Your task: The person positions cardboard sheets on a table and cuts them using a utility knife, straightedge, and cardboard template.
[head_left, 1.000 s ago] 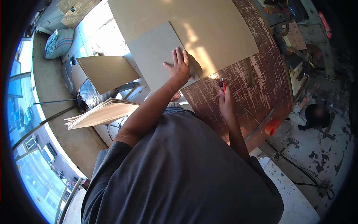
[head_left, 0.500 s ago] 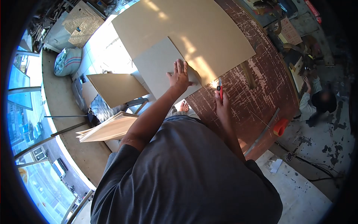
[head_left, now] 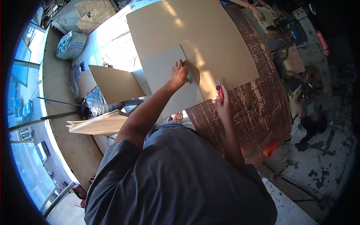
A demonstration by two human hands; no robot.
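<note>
At the near edge of the large tan sheet [head_left: 225, 41], our right hand [head_left: 224, 108] has fingers wrapped round a red utility knife [head_left: 221, 95]; over that sheet's near left part lies the smaller grey panel [head_left: 159, 71], where our left hand [head_left: 179, 75] keeps bent fingers close together, though we cannot tell whether they grip anything

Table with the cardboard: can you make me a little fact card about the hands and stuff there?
Left hand: at the small grey board, fingers bent; can't tell if pressing
Right hand: holds a red knife
Big brown board: partly under the small one
Table: reddish-brown, scratched
</note>
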